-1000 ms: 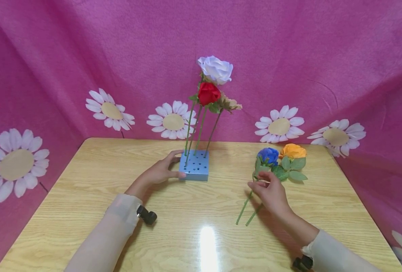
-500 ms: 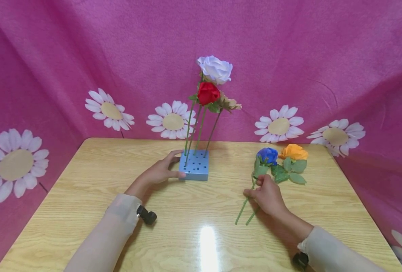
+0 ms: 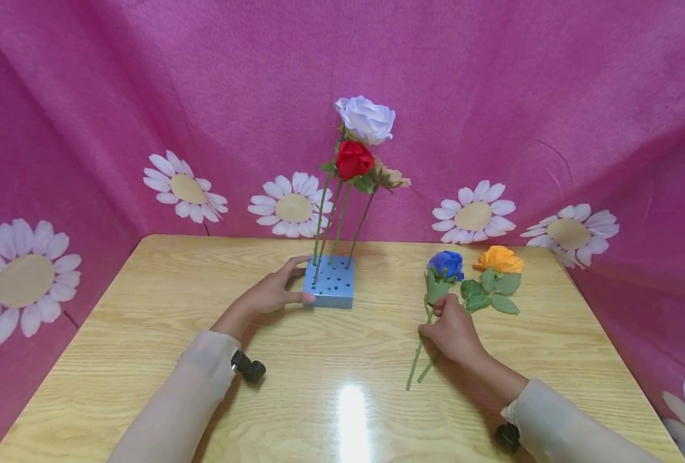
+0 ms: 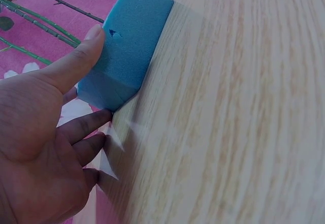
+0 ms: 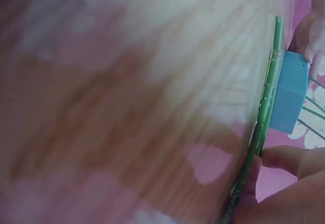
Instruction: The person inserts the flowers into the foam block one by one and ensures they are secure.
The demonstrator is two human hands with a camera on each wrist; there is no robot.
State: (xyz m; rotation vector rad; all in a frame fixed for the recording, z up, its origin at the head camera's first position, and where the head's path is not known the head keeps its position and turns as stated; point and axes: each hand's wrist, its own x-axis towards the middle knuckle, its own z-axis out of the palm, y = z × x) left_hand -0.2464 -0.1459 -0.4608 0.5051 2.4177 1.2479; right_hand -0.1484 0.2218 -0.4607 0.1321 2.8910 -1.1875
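My left hand (image 3: 265, 292) holds the left side of a blue foam block (image 3: 335, 300) full of small holes. In the left wrist view, the thumb lies against the block and a fingertip touches its lower edge. Standing in the block are a white rose (image 3: 366, 120), a red rose (image 3: 354, 160) and a beige flower (image 3: 391, 177); another stem's bloom is hidden. To the right, my right hand (image 3: 455, 328) pinches the stem of a blue rose (image 3: 446, 265) between thumb and fingers. That green stem (image 5: 265, 104) runs past the fingertips in the right wrist view.
An orange rose (image 3: 500, 259) with green leaves lies on the wooden table (image 3: 284, 386), right of the blue rose, its stem partly under my right hand. A pink cloth (image 3: 232, 96) with printed daisies hangs behind the table and at both sides.
My right hand has come down onto the blue rose's stem and pinched it. The blue rose's head has shifted slightly left, its stem end slightly right. My left hand stays on the block.
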